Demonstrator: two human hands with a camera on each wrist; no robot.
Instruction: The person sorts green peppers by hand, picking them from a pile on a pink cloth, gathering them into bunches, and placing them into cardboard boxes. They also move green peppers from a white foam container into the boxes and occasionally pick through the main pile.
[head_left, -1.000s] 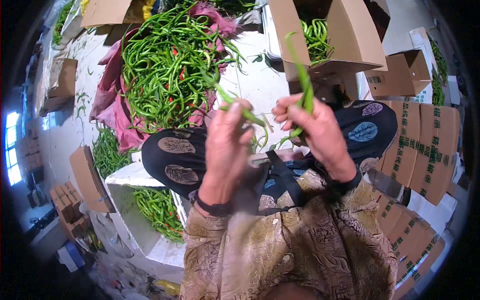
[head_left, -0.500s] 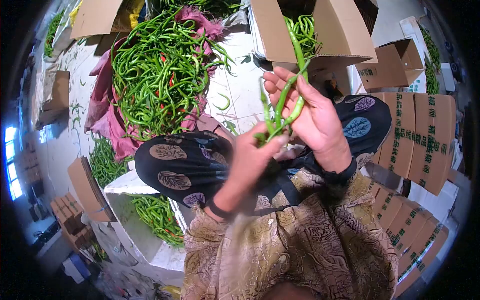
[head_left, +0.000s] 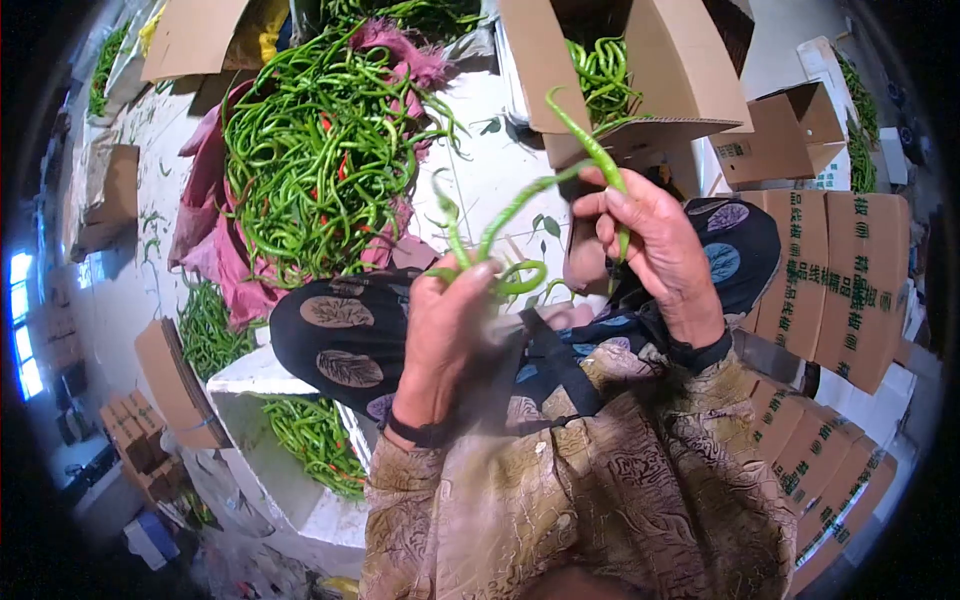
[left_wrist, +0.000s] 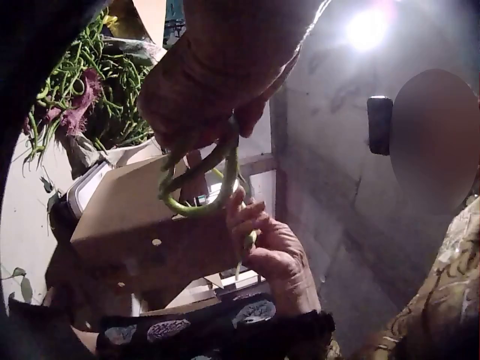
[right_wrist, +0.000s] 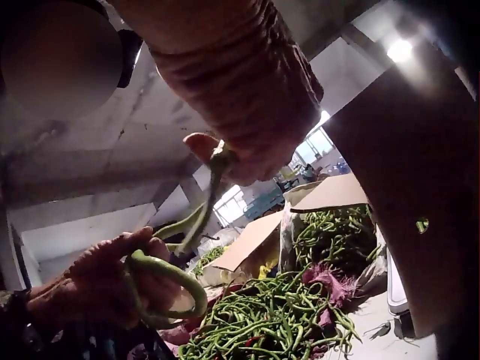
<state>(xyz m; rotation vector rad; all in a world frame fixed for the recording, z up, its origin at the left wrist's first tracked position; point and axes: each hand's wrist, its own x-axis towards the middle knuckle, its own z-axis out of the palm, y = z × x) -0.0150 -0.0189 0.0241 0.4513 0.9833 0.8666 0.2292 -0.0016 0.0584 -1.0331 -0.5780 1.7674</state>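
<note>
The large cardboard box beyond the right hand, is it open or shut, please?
Open: the head view looks into the large cardboard box and shows green peppers inside.

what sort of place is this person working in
Probably a produce sorting or packing room: a large heap of green peppers lies on pink cloth, an open cardboard box holds more, and printed cartons are at the person's right.

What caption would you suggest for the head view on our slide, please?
Left hand and right hand holding green peppers near a pepper heap on pink cloth.
</note>
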